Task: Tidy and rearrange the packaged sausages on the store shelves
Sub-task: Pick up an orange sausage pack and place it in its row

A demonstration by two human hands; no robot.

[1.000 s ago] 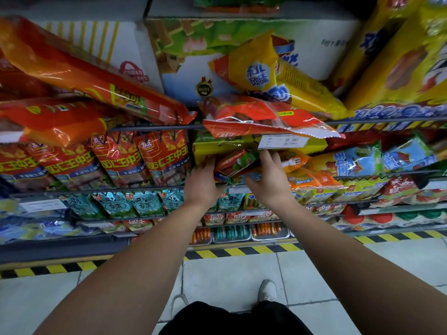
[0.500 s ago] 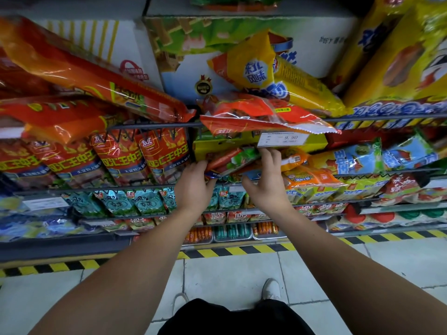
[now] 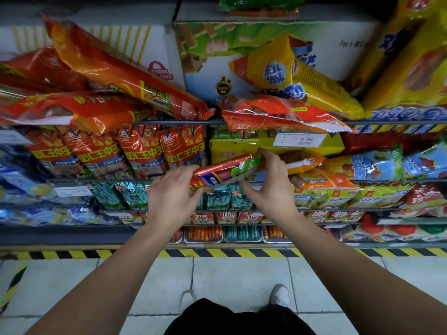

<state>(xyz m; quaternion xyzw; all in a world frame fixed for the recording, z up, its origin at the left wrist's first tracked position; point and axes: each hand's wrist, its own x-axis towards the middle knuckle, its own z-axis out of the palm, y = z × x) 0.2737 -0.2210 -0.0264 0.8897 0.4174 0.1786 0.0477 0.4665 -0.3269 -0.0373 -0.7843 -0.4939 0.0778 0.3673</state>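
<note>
- We hold 1 long sausage pack level between both hands. It is a slim tube of glossy, crinkled film, red along its left part and green toward its right.
- It hangs in front of the middle shelf, just below the price tag and in front of a yellow box.
- Our left hand grips the pack's red left end, fingers curled under it and thumb on top.
- Our right hand pinches the green right end, forefinger above and thumb below.
- The price tag is 1 flat white card reading 9.90, fixed to the thin dark wire rail.
- To the left stand 4 red packs side by side, shiny and flat, with yellow lettering.
- Below them sit small teal packs; we cannot count them surely.
- On the top shelf lie long orange-red bags of slick plastic and 1 puffy yellow bag, leaning against a printed cardboard carton.
- The floor is pale smooth tile, edged by 1 yellow-and-black striped strip.
- 2 white shoes show at the bottom.
</note>
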